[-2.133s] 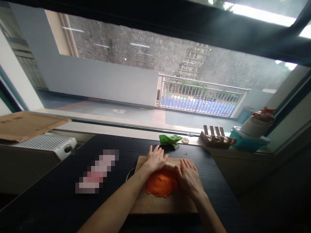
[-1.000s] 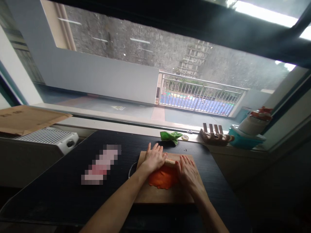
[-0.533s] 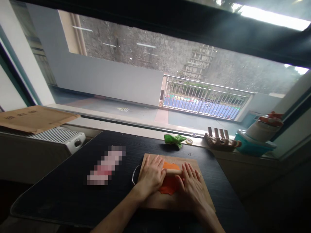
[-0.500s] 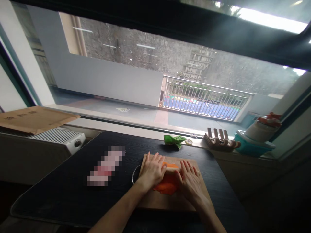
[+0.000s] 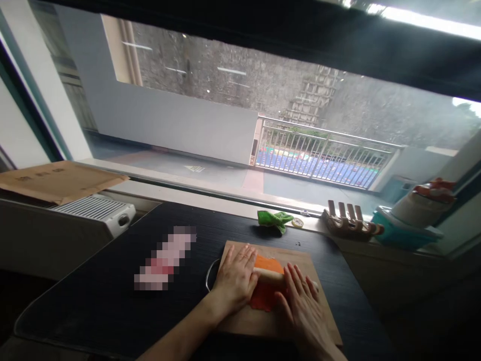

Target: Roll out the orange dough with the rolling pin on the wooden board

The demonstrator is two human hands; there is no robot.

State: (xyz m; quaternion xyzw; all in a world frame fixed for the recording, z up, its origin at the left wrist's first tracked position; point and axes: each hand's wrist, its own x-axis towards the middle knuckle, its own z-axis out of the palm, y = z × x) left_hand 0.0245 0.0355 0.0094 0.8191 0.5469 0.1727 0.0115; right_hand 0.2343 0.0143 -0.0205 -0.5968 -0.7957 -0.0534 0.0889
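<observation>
A pale wooden rolling pin (image 5: 269,275) lies across a flattened orange sheet (image 5: 269,262), dough or clay, on a wooden board (image 5: 252,326). My left hand (image 5: 236,277) rests flat over the pin's left end, fingers stretched forward. Over the right part lies my right hand (image 5: 305,299), palm down, its thumb apart from the fingers. The pin's right tip shows just past that hand. Orange material is visible in front of and behind the pin, while its side edges are partly hidden under my hands.
The board sits on a black table (image 5: 180,311). A green cloth (image 5: 274,220) and a tape roll (image 5: 297,222) are at the far edge. To the left is a pixelated pinkish item (image 5: 165,258). A brown rack (image 5: 349,220) and a teal box (image 5: 404,233) stand on the sill.
The pin and both hands have moved back toward me over the board, and more orange shows beyond the pin. The whole view has shifted slightly.
</observation>
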